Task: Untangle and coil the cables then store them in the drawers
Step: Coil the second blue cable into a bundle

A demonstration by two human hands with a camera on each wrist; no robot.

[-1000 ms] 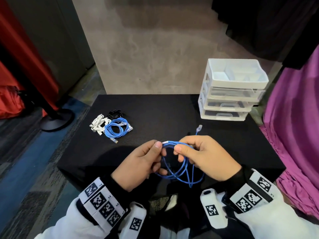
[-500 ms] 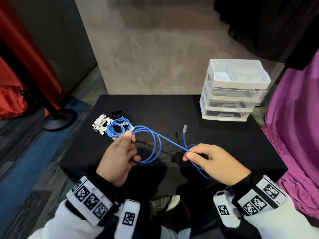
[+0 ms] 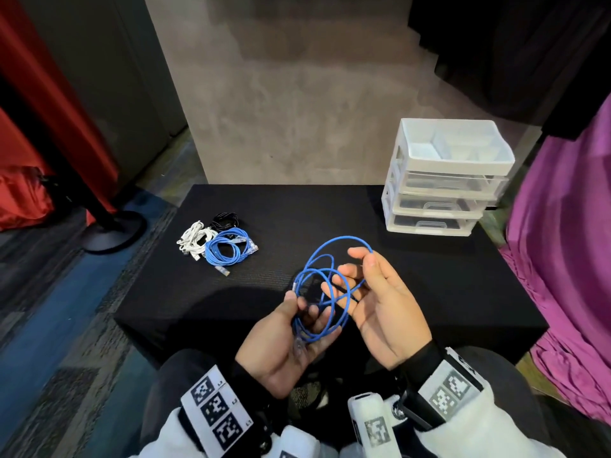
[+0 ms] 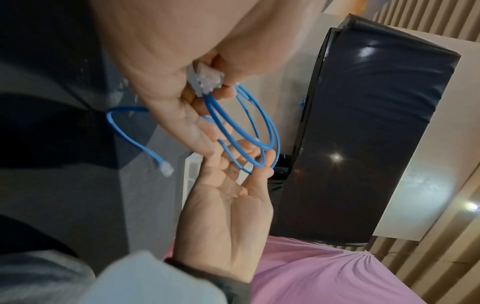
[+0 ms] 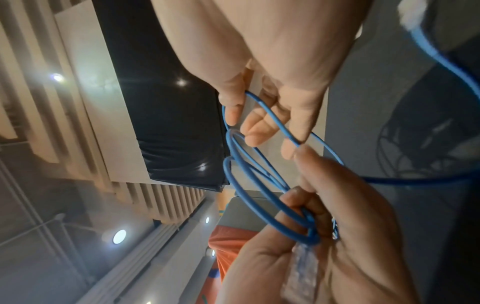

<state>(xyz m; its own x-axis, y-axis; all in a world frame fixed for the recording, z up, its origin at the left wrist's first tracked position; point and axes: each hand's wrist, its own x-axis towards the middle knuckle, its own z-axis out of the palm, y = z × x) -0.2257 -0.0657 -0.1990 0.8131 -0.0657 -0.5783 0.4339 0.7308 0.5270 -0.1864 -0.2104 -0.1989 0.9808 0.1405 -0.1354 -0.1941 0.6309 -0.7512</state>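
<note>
Blue cable held in the air above the near edge of the black surface, wound into several loose loops between both hands

Left hand palm up, fingers curled round the bottom of the loops; clear plug trapped in the palm. Right hand open, palm up, fingers spread through the loops, the top loop draped over the fingertips; it props more than grips

Key relation: loop bundle stands roughly upright, its long axis running away from the body, pinned low by the left hand, stretched at the far side by the right. Judged: the next wrap goes into the left grip, so the left is anchor, the right does the laying

Views differ. Head view shows loops and both hands but no free end. Left wrist view shows the loose tail hanging behind the left hand with a second plug. Right wrist view shows how the strands gather in the left grip

Further out: finished blue coil, white bundle and black bundle close together, far left on the surface. White drawer unit at far right, drawers shut, well apart from the hands; right hand nearer to it
</note>
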